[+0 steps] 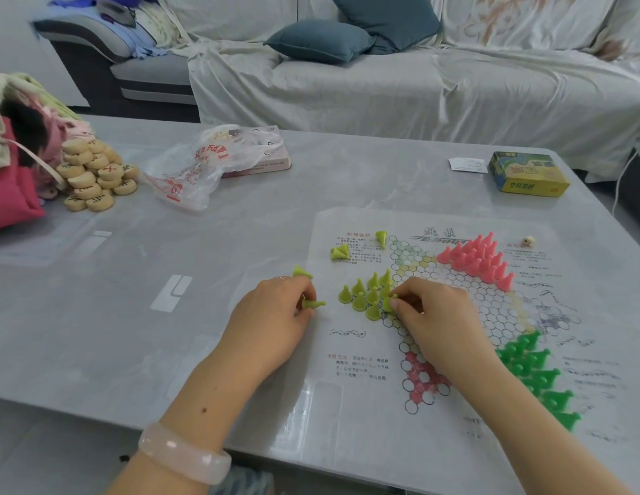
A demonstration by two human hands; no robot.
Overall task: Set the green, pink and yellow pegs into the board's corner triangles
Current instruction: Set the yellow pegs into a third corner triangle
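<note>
The light, stiff yellow pegs (369,294) probably tipped easily; beside them on the board (454,316), the right hand (429,309) pinched one by its knob, and the left hand (275,309) held a spare peg (312,304).

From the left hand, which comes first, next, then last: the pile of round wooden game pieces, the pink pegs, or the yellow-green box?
Measured from the left hand in the head view:
1. Pink pegs, standing on the board to its right and a bit farther back.
2. Pile of round wooden game pieces, far back on the left.
3. Yellow-green box, at the far right of the table.

Bare forearms, no sleeves seen. Pale pink translucent bangle (184,453) worn on left wrist. Thin ring (281,278) worn on left hand (275,309).
</note>
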